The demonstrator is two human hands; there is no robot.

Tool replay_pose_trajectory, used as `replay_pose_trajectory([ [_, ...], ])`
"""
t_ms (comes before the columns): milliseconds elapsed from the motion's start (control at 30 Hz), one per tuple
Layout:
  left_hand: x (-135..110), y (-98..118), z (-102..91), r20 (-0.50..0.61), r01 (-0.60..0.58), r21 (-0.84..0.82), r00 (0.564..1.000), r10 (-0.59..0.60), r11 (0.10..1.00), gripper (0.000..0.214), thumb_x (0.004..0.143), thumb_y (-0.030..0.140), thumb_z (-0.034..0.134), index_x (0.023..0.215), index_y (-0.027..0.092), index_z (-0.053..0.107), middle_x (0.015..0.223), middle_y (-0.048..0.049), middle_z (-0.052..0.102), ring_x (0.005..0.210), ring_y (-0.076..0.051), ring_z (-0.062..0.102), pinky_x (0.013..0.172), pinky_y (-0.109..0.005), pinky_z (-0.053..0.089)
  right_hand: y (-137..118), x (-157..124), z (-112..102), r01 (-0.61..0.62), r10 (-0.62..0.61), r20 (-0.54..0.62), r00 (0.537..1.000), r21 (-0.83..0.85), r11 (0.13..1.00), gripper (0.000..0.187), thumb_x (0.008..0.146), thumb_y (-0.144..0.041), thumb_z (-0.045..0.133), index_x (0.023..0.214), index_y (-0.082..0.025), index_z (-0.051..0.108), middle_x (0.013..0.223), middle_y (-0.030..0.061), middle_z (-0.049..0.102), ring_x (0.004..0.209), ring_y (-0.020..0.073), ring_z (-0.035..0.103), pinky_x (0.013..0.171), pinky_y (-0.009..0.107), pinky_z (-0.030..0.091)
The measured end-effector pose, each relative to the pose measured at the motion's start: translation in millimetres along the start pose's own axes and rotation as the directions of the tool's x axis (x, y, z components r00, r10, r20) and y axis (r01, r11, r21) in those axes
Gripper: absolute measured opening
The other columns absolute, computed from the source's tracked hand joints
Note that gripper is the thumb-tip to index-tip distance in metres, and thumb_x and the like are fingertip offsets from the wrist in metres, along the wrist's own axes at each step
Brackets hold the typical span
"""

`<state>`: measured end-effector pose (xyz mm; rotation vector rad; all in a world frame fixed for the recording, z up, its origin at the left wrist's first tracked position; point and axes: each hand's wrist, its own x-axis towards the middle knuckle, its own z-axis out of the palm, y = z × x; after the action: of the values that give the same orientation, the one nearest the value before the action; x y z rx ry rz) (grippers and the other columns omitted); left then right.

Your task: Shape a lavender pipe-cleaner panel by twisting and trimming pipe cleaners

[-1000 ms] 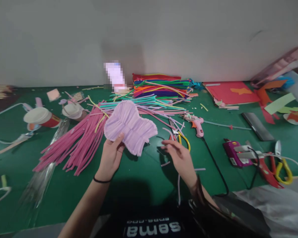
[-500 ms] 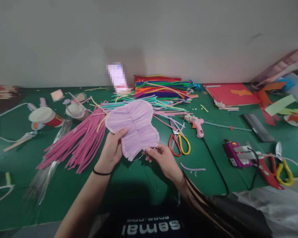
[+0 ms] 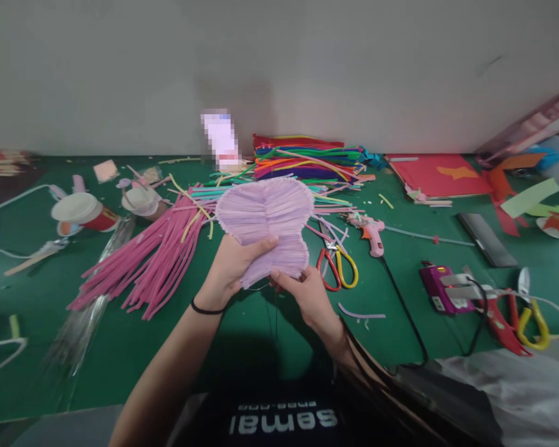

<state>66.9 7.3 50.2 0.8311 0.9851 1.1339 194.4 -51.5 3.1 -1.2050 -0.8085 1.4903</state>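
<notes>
Between my hands is a lilac butterfly-shaped piece that looks made of pipe cleaners laid side by side, with a seam down its middle. My left hand grips its lower left, the thumb lying across the front and the other fingers behind. At the lower right edge, my right hand pinches the piece between thumb and fingers, its fingertips partly hidden. A thin wire loop shows just under the bottom edge. Red-and-yellow-handled scissors lie right of the piece, and a bundle of pink pipe cleaners lies to its left.
Multicoloured pipe cleaners are heaped at the back near a blurred phone screen. A pink glue gun, a purple power strip and a second pair of scissors are on the right. A lidded paper cup is on the left.
The lilac piece has moved right and turned more upright, facing me squarely. My left hand has shifted right with it, its thumb now further across the front.
</notes>
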Motion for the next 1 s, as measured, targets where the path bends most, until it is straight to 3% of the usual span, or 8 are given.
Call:
replay_pose_trajectory([
  [200, 3, -3, 1.9, -0.013, -0.065, 0.051, 0.998, 0.066, 0.997, 0.050, 0.061, 0.022, 0.084, 0.108, 0.016, 0.069, 0.110, -0.0088, 0.072, 0.101, -0.029, 0.067, 0.087, -0.042, 0.057, 3, 1, 2, 0.007, -0.008, -0.068, 0.998, -0.006, 1.000, 0.023, 0.067, -0.032, 0.076, 0.078, -0.013, 0.071, 0.069, 0.0044, 0.071, 0.061, 0.0156, 0.063, 0.060, 0.028, 0.050],
  [467, 8, -10, -2.1, -0.025, -0.072, 0.059, 0.997, 0.074, 0.996, 0.049, 0.062, 0.025, 0.083, 0.108, 0.015, 0.068, 0.110, -0.0099, 0.071, 0.101, -0.030, 0.067, 0.086, -0.042, 0.056, 5, 5, 15, -0.013, 0.031, -0.114, 0.993, 0.149, 0.989, 0.020, 0.067, -0.031, 0.076, 0.074, -0.014, 0.069, 0.064, 0.0024, 0.069, 0.058, 0.0147, 0.064, 0.056, 0.027, 0.052],
  [633, 10, -12, 0.1, -0.086, -0.094, 0.047, 0.992, 0.097, 0.995, 0.052, 0.062, 0.027, 0.083, 0.110, 0.014, 0.067, 0.112, -0.0108, 0.071, 0.103, -0.030, 0.066, 0.087, -0.041, 0.056, 10, 8, 23, 0.020, 0.013, -0.152, 0.988, 0.214, 0.977, 0.021, 0.071, -0.034, 0.072, 0.070, -0.014, 0.065, 0.060, -0.0009, 0.063, 0.052, 0.0107, 0.058, 0.053, 0.024, 0.050],
  [800, 4, -10, -3.4, -0.131, -0.092, 0.023, 0.987, 0.094, 0.996, 0.054, 0.061, 0.028, 0.084, 0.111, 0.015, 0.067, 0.114, -0.0102, 0.070, 0.101, -0.029, 0.066, 0.085, -0.039, 0.055, 8, 11, 23, 0.066, -0.035, -0.161, 0.986, 0.192, 0.979, 0.025, 0.071, -0.038, 0.074, 0.075, -0.016, 0.065, 0.063, -0.0015, 0.063, 0.055, 0.0111, 0.059, 0.057, 0.024, 0.051],
  [933, -9, -15, -10.5, -0.020, 0.012, 0.184, 1.000, -0.009, 0.983, 0.044, 0.060, 0.028, 0.084, 0.101, 0.015, 0.073, 0.098, -0.0079, 0.074, 0.091, -0.027, 0.069, 0.080, -0.037, 0.056, -1, 14, 15, 0.133, -0.120, -0.161, 0.980, 0.075, 0.988, 0.025, 0.072, -0.041, 0.074, 0.078, -0.017, 0.067, 0.065, -0.0002, 0.066, 0.059, 0.0134, 0.062, 0.062, 0.027, 0.053],
  [1000, -13, -21, -12.9, -0.049, 0.024, 0.241, 0.999, -0.012, 0.970, 0.038, 0.061, 0.029, 0.084, 0.094, 0.014, 0.074, 0.089, -0.0077, 0.075, 0.084, -0.026, 0.070, 0.077, -0.037, 0.056, -4, 16, 12, 0.153, -0.149, -0.127, 0.981, 0.022, 0.988, 0.026, 0.073, -0.043, 0.073, 0.078, -0.017, 0.067, 0.066, 0.0004, 0.068, 0.061, 0.0142, 0.063, 0.063, 0.028, 0.054],
])
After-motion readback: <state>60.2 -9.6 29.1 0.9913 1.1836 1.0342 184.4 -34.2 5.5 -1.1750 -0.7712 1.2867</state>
